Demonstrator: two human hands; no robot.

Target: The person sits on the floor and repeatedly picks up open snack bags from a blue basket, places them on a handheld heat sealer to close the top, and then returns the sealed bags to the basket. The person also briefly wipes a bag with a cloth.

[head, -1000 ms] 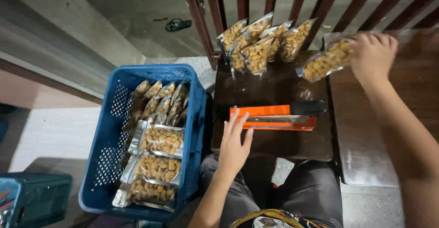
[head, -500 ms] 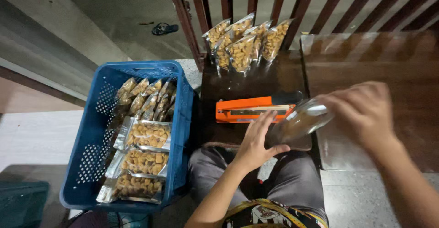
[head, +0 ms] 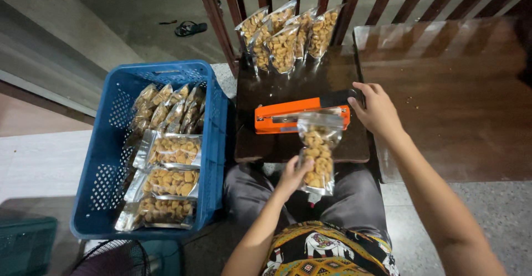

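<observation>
Where it hung midair, snack bag [head: 317, 157] now across orange sealer [head: 288, 116], left hand [head: 292, 176] gripping, right hand [head: 378, 110] loosely open.

Two hands show: the left hand [head: 292, 176] and the right hand [head: 379, 110]. There is one orange sealer [head: 288, 116], one blue crate [head: 105, 193], one sandal [head: 190, 28] on the floor, and one snack pouch [head: 318, 154] held at the sealer. About five pouches [head: 284, 48] lean against the railing; three flat pouches [head: 172, 150] lie in the crate, and the upright ones behind them are too crowded to count.
</observation>
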